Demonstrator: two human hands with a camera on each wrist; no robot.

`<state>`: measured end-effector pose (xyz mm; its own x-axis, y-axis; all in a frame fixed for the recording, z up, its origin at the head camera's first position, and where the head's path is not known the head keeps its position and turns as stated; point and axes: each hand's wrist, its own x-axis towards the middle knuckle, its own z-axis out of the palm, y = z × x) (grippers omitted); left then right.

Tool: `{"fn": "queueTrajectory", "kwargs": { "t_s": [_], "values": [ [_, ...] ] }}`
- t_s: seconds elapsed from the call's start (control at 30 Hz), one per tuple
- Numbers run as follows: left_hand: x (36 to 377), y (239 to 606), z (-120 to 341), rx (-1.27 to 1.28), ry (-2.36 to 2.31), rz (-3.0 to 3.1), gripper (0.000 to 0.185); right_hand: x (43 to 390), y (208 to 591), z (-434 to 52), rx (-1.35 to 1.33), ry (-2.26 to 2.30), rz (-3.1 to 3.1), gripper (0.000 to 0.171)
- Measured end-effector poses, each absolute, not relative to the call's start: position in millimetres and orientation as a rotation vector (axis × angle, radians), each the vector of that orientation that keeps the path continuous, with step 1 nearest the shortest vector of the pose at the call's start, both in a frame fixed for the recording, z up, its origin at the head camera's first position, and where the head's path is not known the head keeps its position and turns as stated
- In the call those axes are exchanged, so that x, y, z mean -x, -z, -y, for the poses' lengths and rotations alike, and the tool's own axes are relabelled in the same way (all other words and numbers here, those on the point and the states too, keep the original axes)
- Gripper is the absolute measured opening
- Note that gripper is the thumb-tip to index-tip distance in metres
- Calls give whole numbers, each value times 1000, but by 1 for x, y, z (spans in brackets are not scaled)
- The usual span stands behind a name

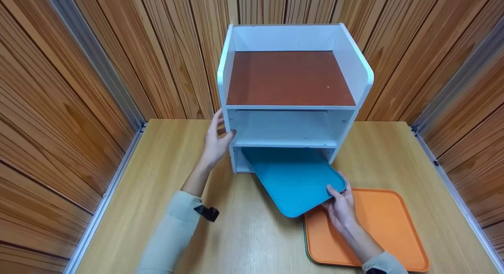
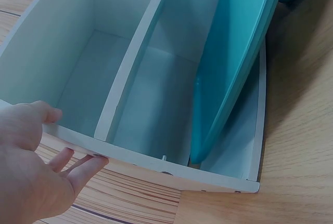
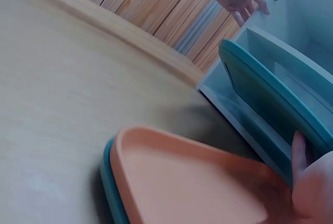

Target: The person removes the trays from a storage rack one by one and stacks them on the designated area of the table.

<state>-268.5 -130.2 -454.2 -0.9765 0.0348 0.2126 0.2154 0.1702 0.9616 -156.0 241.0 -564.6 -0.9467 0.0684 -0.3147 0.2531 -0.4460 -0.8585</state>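
Note:
A blue tray (image 1: 293, 183) juts at a slant out of the lowest compartment of a white shelf unit (image 1: 285, 126); its back end is inside, hidden under the shelf board. My right hand (image 1: 343, 205) pinches the tray's front right corner, thumb on top and fingers beneath. On the unit's left side panel, my left hand (image 1: 216, 140) grips the front edge, thumb on the inner side and fingers outside. In the left wrist view the blue tray (image 2: 234, 68) leans within the compartment, and the left hand (image 2: 36, 167) holds the panel's edge.
An orange tray (image 1: 382, 226) lies on the wooden table (image 1: 157, 179) at the right, on top of a dark green-blue tray (image 3: 108, 182) whose edge shows. The unit's top has a brown board (image 1: 289, 79). Wood-panelled walls (image 1: 165, 49) stand behind and at both sides.

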Motion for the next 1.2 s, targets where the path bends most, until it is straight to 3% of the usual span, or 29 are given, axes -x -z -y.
{"fn": "queueTrajectory", "kwargs": {
  "t_s": [0.7,1.2],
  "values": [
    [268,457,131,243,1929,2285,75,153,566,-292,-394,2300,-1753,65],
    [269,456,132,275,1921,2271,76,156,569,-352,-52,2131,-1794,46]
  ]
}}
